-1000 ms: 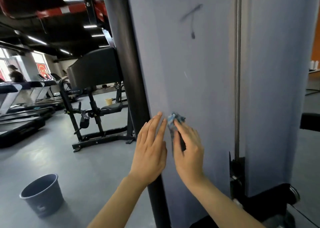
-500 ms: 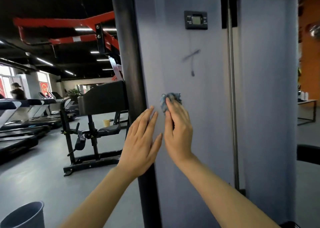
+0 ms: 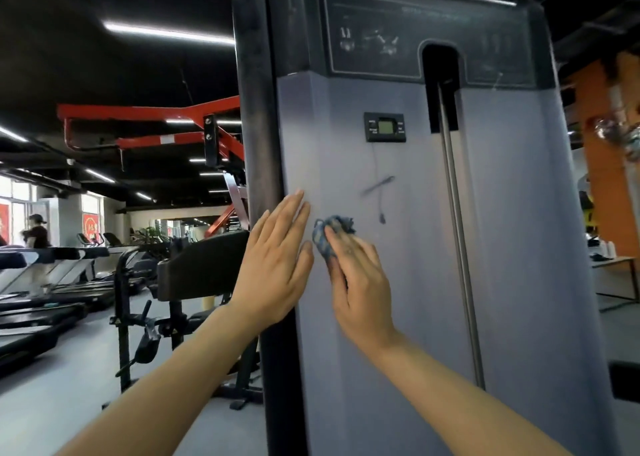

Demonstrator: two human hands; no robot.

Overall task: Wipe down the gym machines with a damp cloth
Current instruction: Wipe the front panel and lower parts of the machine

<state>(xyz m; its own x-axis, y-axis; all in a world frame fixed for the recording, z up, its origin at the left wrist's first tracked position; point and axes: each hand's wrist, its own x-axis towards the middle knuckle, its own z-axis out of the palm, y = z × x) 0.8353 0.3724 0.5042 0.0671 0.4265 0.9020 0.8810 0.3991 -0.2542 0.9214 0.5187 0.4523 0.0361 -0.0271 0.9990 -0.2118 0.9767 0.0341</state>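
1. The right hand (image 3: 360, 282) is gripping a bunched blue cloth (image 3: 327, 234) between thumb and fingers and pressing it against the grey panel (image 3: 519, 247) of the near machine. The hand is blurred.
2. The left hand (image 3: 277, 268) is lying flat and holding nothing. Its straight fingers are resting where the panel meets the black post (image 3: 258, 144) on its left, just left of the cloth.
3. The cloth is sitting about halfway up the panel, below and left of a dark smear (image 3: 379, 187).
4. One small black display (image 3: 384, 127) is showing above the smear. Its lettering is too small to read.
5. One dark label plate (image 3: 381, 36) is spanning the top of the machine. Its drawings and text are too faded to read.
6. One metal rod (image 3: 457, 230) is running down the panel from a slot, right of both hands.
7. Far left, one person (image 3: 34, 234) is standing by a row of treadmills (image 3: 52, 282), too blurred to count.
8. Red wall signs (image 3: 90, 225) are hanging behind them, their writing unreadable.
9. One black padded machine (image 3: 197, 272) is standing left of the post, under a red frame (image 3: 156, 116).
10. One table (image 3: 616, 265) is standing far right.
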